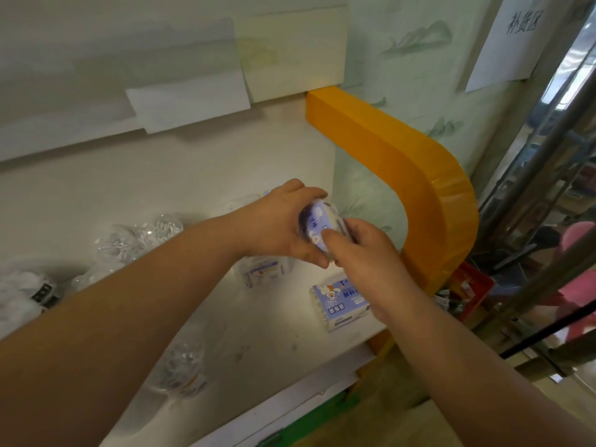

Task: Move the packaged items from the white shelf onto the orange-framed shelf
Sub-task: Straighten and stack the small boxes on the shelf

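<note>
Two hands' grip, blue pack (317, 225) between

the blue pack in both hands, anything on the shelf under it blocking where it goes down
Partly. Both the left hand and right hand hold the blue pack above the shelf surface. A clear pack lies just below it and another blue pack nearer the front edge; bare shelf shows behind.
</note>
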A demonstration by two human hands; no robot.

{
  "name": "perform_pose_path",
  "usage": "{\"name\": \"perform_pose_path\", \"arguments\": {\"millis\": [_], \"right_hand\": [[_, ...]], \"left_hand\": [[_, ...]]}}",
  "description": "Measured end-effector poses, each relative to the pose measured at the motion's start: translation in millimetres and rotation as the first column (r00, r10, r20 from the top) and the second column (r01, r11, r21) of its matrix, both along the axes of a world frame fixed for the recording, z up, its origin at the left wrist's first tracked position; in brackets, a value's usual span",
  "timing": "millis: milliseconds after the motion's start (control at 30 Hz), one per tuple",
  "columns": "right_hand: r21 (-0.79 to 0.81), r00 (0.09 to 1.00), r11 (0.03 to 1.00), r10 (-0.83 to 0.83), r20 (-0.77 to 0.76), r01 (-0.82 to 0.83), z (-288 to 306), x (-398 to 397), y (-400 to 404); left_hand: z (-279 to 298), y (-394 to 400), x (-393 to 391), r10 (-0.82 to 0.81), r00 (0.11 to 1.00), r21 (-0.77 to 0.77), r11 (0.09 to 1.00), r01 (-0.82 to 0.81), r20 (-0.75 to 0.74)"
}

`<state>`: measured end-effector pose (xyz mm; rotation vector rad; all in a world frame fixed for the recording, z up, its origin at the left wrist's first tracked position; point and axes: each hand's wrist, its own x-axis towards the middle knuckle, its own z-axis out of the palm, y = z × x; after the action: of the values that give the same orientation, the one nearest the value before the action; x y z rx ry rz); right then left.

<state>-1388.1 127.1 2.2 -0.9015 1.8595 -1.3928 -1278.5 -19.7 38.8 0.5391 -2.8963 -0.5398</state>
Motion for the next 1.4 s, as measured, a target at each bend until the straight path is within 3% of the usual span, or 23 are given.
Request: {"name": "perform_pose_path", "arguments": {"millis": [133, 267, 567, 633, 800, 900, 1033, 1233, 1400], "right_hand": [[0.059, 0.977, 0.997, -0.064, 0.204, 0.052, 3, -7, -5], [0.037, 0.883, 0.995, -0.101, 0.458, 0.095, 7, -8, -11], [0.064, 0.772, 0.997, -0.007, 0.635, -0.043, 16, -14, -11], [0.065, 0.745, 0.996, 0.001, 0.667, -0.059, 16, -15, -12], [0.077, 0.729, 0.991, 0.026, 0.684, -0.107, 13, -17, -13], [0.089, 0.801, 0.992, 0.019, 0.599, -0.09, 13, -19, -13], [0.16, 0.968, 0.987, -0.021, 0.249, -0.02, 9, -20, -16], [0.204, 0.993, 0.977, 0.084, -0.078, -0.067, 2, -18, -7], [0.197, 0.978, 0.974, 0.139, -0.157, -0.107, -9, -17, -1]], "left_hand": [[11, -6, 9, 0.011, 1.0, 0.192, 0.981, -0.014, 0.017], [11, -11, 15, 0.005, 1.0, 0.222, 0.975, -0.008, 0.012], [4, -12, 16, 0.02, 0.999, 0.523, 0.852, -0.001, -0.031], [6, -11, 18, 0.006, 1.0, 0.492, 0.871, 0.002, -0.015], [5, -9, 16, -0.036, 0.998, 0.114, 0.993, 0.041, -0.045], [5, -8, 13, -0.029, 0.999, -0.034, 0.999, 0.028, -0.015], [0, -1, 5, 0.074, 0.997, -0.14, 0.988, -0.07, 0.019], [-12, 5, -5, 0.152, 0.986, -0.254, 0.958, -0.131, 0.067], [-24, 6, -10, 0.177, 0.974, -0.368, 0.923, -0.115, 0.138]]}}
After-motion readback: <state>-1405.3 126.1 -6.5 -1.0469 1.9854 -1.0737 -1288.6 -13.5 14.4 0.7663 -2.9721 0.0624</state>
